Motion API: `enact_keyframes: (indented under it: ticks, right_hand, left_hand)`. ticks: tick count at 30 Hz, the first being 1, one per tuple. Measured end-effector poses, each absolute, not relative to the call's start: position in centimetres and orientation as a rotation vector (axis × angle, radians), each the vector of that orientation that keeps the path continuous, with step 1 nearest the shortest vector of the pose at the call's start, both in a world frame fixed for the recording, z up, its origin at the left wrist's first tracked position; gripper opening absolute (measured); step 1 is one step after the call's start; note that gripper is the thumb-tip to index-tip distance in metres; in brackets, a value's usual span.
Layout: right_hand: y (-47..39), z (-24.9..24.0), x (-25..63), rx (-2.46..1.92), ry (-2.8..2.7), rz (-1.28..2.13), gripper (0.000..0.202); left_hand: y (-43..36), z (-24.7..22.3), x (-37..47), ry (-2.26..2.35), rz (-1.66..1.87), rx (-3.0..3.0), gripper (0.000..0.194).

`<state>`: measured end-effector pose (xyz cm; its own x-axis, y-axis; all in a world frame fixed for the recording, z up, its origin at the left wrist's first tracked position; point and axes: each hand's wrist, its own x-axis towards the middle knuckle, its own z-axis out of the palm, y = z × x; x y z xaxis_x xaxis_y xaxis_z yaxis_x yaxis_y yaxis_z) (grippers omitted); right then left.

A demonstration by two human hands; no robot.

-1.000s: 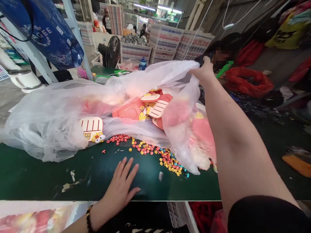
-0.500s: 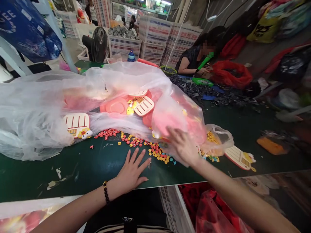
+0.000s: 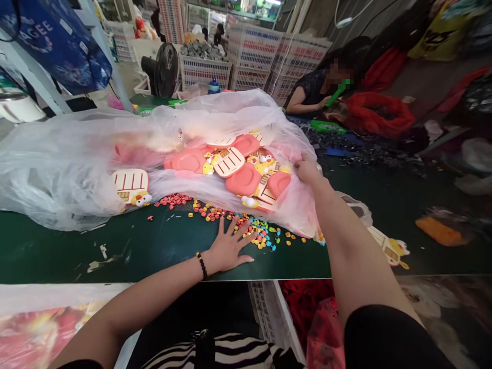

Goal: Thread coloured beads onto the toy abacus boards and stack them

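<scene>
My left hand [image 3: 230, 248] lies flat with fingers spread on the green table, its fingertips at a scatter of small coloured plastic pieces [image 3: 265, 237]. My right hand [image 3: 306, 170] reaches to the right side of a large translucent plastic bag [image 3: 226, 110], fingers curled on its film. Inside the bag's opening lie pink and cream plastic toy panels [image 3: 229, 162] with yellow duck-like heads and big eyes. Another cream panel [image 3: 130, 185] sits at the bag's left part. Past my right forearm, a small clear bag [image 3: 359, 209] and one more cream panel [image 3: 384, 245] are partly hidden.
A bag with orange contents [image 3: 440, 229] lies on the right of the green table [image 3: 154, 256]. Across it, a person [image 3: 307, 97] works beside dark parts [image 3: 369, 151] and a red bag [image 3: 378, 115]. A crate [image 3: 282, 323] with red contents stands below the front edge.
My right hand has moved away and up, drawing the film back, so more pink and cream panels show. My left hand has shifted right, to the small pieces. The view has tilted slightly.
</scene>
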<state>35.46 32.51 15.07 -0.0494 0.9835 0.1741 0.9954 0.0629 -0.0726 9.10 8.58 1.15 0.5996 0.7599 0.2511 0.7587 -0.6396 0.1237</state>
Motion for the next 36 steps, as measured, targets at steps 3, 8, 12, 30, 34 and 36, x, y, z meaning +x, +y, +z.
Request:
enact_keyframes:
  ticks: [3,8,12,30,34,36]
  right_hand:
    - [30.1,15.9,35.8,-2.09,-2.097,-0.081,0.033]
    - [16.8,11.0,33.5,-1.776,-2.061,-0.43,0.065]
    - [10.2,4.3,31.3,-1.853,-2.151,-0.42,0.079]
    - [18.0,5.8,32.7,-1.961,-2.157,-0.085,0.073]
    - [17.3,8.4,31.1,-1.912,-1.965,-0.282,0.057]
    - [18.6,10.4,28.3,-1.802,-1.904,-0.365,0.051]
  left_hand:
    - [9.9,1.7,9.9,1.384,0.418,2.75,0.069]
    - [11.5,1.4,10.5,1.37,0.408,2.688,0.067]
    - [12.7,1.1,11.1,1.395,0.454,2.662,0.065]
    - [10.8,1.9,7.0,1.219,0.5,2.793,0.064]
    - [8.4,1.7,5.2,1.264,0.525,2.761,0.062]
    - [7.3,1.6,5.1,1.291,0.549,2.715,0.06]
